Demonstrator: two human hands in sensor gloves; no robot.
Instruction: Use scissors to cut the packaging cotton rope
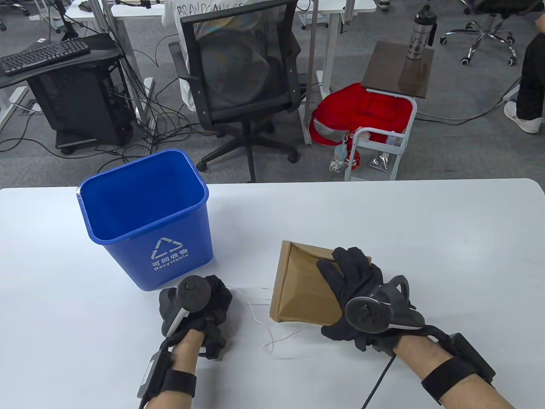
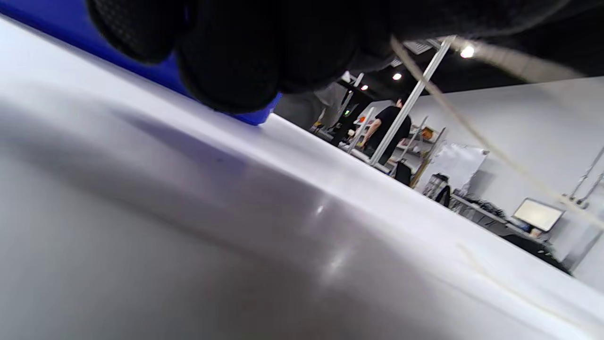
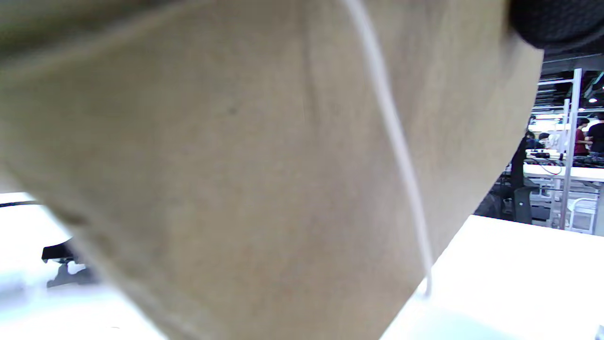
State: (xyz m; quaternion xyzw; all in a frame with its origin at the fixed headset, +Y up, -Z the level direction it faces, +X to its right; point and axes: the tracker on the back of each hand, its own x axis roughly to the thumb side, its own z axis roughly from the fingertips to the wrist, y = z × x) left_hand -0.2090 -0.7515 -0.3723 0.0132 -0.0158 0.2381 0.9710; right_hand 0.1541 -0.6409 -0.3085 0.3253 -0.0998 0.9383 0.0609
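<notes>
A brown paper package (image 1: pixel 302 289) lies on the white table (image 1: pixel 425 238) right of centre. My right hand (image 1: pixel 353 277) lies over its right side and grips it. The package fills the right wrist view (image 3: pixel 236 165), with a fingertip at the top right corner. A thin white cotton rope (image 1: pixel 259 318) runs from the package's left edge to my left hand (image 1: pixel 200 315), with loose loops lying on the table between. My left hand is curled into a fist and holds the rope. In the left wrist view the rope (image 2: pixel 472 131) runs taut from the fingers (image 2: pixel 226 52). A strand hangs down the package (image 3: pixel 400 141). No scissors are in sight.
A blue recycling bin (image 1: pixel 144 221) stands upright on the table just beyond my left hand. Behind the table's far edge are an office chair (image 1: pixel 242 76) and a small trolley with a red bag (image 1: pixel 362 110).
</notes>
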